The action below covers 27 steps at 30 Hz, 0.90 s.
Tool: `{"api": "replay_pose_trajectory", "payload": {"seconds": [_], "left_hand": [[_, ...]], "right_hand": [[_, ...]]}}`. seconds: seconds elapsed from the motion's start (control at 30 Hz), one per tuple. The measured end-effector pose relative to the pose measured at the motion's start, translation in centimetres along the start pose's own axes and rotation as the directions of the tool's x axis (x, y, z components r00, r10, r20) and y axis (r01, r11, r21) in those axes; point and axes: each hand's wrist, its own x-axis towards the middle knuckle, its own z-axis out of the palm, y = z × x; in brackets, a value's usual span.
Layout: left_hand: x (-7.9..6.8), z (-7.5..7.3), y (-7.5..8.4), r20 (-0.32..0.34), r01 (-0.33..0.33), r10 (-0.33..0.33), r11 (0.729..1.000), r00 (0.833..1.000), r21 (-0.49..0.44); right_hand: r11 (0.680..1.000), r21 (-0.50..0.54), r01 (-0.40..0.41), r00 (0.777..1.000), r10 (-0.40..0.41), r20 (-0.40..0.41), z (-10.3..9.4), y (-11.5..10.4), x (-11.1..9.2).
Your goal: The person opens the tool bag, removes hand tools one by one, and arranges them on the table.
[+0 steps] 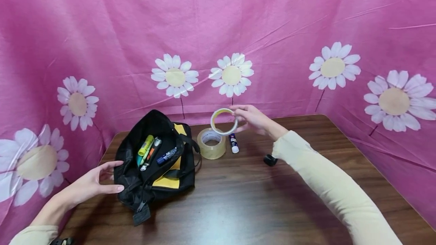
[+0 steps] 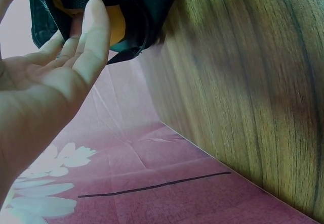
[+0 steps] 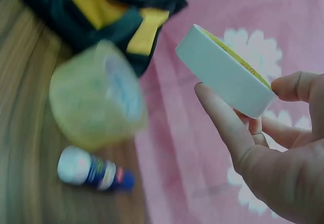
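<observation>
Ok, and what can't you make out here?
- Left wrist view: much of the black bag, cut off by the top edge.
- Right wrist view: print inside the clear tape roll, blurred.
- Head view: lettering on the glue stick and blue marker, too small to read.

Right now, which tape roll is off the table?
The slim white roll, yellow inside, held up by the right hand; the wider clear roll sits on the table.
</observation>
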Motion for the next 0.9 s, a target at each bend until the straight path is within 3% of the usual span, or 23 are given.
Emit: {"api": "replay_pose_trajectory", "payload": {"seconds": [0.13, 0.33, 0.67, 0.9], "left_hand": [[-0.2, 0.0, 0.0, 0.003, 0.012, -0.012, 1.000, 1.000, -0.001], [0.0, 0.0, 0.0, -0.006, -0.022, 0.022, 1.000, 1.000, 0.004], [-0.5, -0.2, -0.1, 0.000, -0.003, 0.003, 1.000, 1.000, 0.008], [0.0, 0.1, 0.3, 0.000, 0.006, -0.006, 1.000, 1.000, -0.006]], "right_hand": [[0.999, -0.012, -0.031, 0.998, 0.030, -0.053, -2.9, 2.3, -0.9], [0.997, 0.014, -0.078, 0.992, 0.079, -0.103, -6.1, 6.0, -1.4], [0.988, -0.010, -0.155, 0.980, 0.152, -0.131, -7.8, 8.9, -1.3], [0.963, -0.214, -0.164, 0.976, 0.127, -0.179, -9.6, 9.9, -1.3]]}}
